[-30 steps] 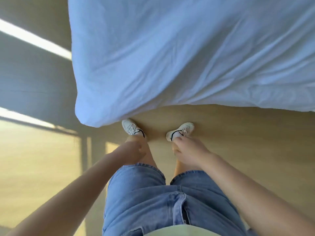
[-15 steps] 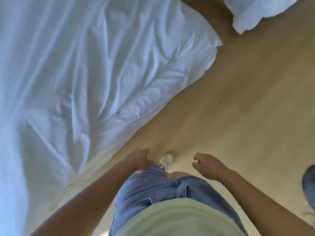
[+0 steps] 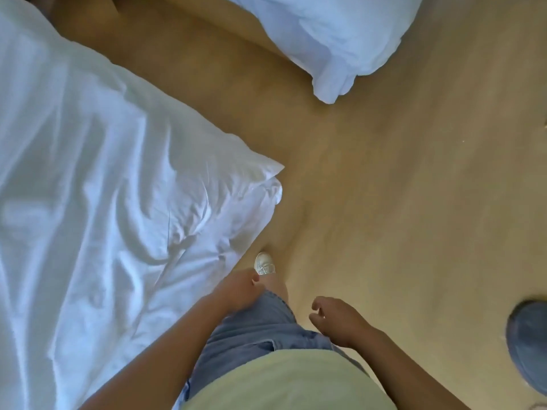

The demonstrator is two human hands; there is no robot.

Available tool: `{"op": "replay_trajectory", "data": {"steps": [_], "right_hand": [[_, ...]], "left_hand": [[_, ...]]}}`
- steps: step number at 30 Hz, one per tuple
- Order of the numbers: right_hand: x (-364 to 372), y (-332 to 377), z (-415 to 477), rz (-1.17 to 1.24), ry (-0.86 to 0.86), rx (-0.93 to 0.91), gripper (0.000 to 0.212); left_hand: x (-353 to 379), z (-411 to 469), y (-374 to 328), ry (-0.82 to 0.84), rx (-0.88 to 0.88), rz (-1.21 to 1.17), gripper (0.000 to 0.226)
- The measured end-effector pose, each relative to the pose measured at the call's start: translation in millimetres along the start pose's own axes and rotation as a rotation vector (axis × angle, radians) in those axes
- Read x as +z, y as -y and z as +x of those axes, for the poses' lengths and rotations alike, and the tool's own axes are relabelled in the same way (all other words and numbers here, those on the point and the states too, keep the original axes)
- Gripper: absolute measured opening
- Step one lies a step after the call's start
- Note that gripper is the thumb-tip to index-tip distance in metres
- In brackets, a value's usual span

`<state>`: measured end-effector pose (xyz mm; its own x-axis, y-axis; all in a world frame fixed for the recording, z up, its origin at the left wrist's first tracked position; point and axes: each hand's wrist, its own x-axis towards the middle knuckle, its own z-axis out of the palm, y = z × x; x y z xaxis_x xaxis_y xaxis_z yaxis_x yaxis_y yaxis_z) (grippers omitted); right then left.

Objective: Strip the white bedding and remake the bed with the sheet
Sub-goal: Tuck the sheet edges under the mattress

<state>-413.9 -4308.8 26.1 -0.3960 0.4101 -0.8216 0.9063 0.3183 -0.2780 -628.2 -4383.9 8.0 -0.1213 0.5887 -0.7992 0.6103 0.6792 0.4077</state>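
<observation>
Both bare forearms reach down and forward from the bottom of the view. The left hand (image 3: 238, 288) hangs beside the left thigh, its fingers (image 3: 255, 280) curled loosely inward and holding nothing. The right hand (image 3: 337, 319) hangs in front of the right hip, palm turned toward the body, fingers half bent and apart, also empty. The two hands are near each other at about the same height, not touching.
</observation>
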Motion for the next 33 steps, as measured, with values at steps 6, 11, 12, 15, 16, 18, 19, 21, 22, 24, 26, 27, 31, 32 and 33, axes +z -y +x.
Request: {"op": "replay_trajectory", "data": {"steps": [6,11,12,15,16,18,19,21,22,24,26,27,31,32,33], "right_hand": [[-151,-25,70,0.043,-0.006,0.033,0.027],[-272,-44,158,0.012,-0.001,0.002,0.027],[-300,-48,178,0.012,-0.013,-0.010,0.023],[-393,-53,231,-0.069,-0.045,-0.043,0.013],[-423,-51,246,-0.101,-0.058,-0.051,0.016],[-478,-37,273,-0.162,-0.042,-0.084,0.022],[-503,-25,289,-0.185,-0.021,-0.109,0.023],[-545,7,321,-0.249,0.028,-0.166,0.023],[-562,27,337,-0.282,0.053,-0.196,0.021],[-591,75,369,-0.317,0.080,-0.258,0.019],[-617,128,397,-0.335,0.100,-0.306,0.025],[-628,160,412,-0.348,0.113,-0.327,0.027],[-665,289,463,-0.388,0.162,-0.386,0.030],[-674,320,473,-0.401,0.174,-0.404,0.030],[-682,350,483,-0.412,0.189,-0.422,0.030]], "left_hand": [[-114,90,-87,0.097,0.034,0.206,0.034],[-189,175,-141,0.092,-0.042,0.218,0.037],[-203,192,-150,0.065,-0.067,0.194,0.035],[-250,233,-178,-0.038,-0.148,0.041,0.036],[-267,242,-186,-0.064,-0.168,-0.022,0.035],[-298,257,-198,-0.100,-0.192,-0.154,0.033],[-313,264,-202,-0.117,-0.199,-0.209,0.032],[-344,277,-203,-0.168,-0.214,-0.307,0.029],[-358,284,-201,-0.203,-0.227,-0.368,0.027],[-390,297,-192,-0.262,-0.265,-0.496,0.025],[-422,311,-180,-0.286,-0.300,-0.588,0.027],[-440,318,-169,-0.294,-0.319,-0.631,0.028],[-524,337,-113,-0.306,-0.356,-0.698,0.024],[-549,341,-98,-0.312,-0.368,-0.697,0.024],[-574,344,-82,-0.330,-0.382,-0.707,0.025]]}}
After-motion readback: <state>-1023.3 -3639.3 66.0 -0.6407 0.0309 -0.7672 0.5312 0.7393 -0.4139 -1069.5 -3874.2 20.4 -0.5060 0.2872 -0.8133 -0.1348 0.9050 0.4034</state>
